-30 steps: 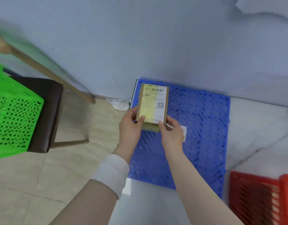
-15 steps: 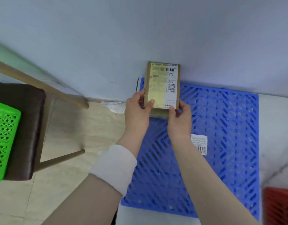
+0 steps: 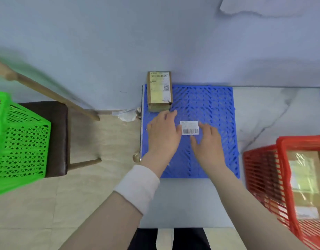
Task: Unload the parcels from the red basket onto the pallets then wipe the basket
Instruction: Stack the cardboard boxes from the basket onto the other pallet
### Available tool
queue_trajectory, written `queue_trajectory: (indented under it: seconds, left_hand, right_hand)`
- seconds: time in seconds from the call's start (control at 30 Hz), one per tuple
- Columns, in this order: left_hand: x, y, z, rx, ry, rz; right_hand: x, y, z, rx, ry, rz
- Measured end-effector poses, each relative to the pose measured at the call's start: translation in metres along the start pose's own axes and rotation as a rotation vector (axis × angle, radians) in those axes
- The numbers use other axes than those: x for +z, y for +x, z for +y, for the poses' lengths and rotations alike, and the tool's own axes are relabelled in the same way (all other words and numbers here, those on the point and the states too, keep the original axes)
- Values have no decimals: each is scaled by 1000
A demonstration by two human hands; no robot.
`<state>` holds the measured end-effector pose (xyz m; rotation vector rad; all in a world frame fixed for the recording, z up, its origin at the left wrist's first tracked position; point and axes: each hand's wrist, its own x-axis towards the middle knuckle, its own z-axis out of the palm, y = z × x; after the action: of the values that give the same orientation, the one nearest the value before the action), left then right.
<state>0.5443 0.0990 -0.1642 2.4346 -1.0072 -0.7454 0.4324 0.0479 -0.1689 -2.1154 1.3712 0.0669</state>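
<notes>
Setting: a pale blue-grey wall (image 3: 101, 42) is meeting a floor (image 3: 80, 199) that is showing beige tiles on the left and grey marbled slabs on the right.
Left hand (image 3: 162, 131): is hovering palm-down over the left part of the pallet, fingers loosely spread and gripping nothing; its fingertips are pointing at the near end of the parcel, just short of it.
Right hand (image 3: 208, 144): is hovering palm-down beside the left one, slightly apart from it, fingers relaxed and holding nothing.
Barcode label (image 3: 190, 128): a white slip is lying on the pallet between the two hands; whether the right thumb is touching it cannot be told.
Wristband (image 3: 137, 186): a white band is wrapping the left wrist.
Parcel (image 3: 159, 89): a brown carton is sitting at the far left corner of the pallet, against the wall, its printed shipping face turned to the camera; neither hand is holding it.
Pallet (image 3: 209, 101): a blue lattice panel is lying flat on the floor, its far edge against the wall.
Red basket (image 3: 260, 170): is standing on the floor just right of the pallet, holding taped brown parcels (image 3: 303, 179).
Chair (image 3: 56, 138): a dark-seated, wooden-legged chair is standing to the left, well apart from the pallet.
Green basket (image 3: 20, 147): is resting on the chair seat.
</notes>
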Motion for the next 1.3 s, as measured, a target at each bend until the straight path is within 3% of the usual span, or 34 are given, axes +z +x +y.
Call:
queue_trajectory:
  seconds: [0.27, 0.4, 0.53, 0.67, 0.83, 1.03, 1.17, 1.3]
  left_hand:
    - [31, -118, 100, 183, 211, 17]
    - [73, -162, 156, 182, 278, 0]
    - [113, -199, 218, 222, 275, -62]
    - [137, -213, 255, 258, 235, -72]
    - [168, -206, 271, 165, 207, -182]
    - [205, -188, 287, -101, 50, -289]
    - [227, -174, 291, -279, -11, -215]
    - [249, -166, 292, -369, -59, -96]
  right_hand:
    - [-94, -105, 92, -62, -69, 56]
    - [-136, -135, 157, -108, -68, 54]
    - [-169, -162, 215, -79, -21, 88]
    - [-189, -165, 254, 8, -20, 8]
    - [-205, -152, 281, 135, 114, -21]
    - [-197, -123, 321, 333, 357, -135]
    - [-181, -94, 343, 401, 448, -251]
    - [-164, -67, 351, 314, 460, -362]
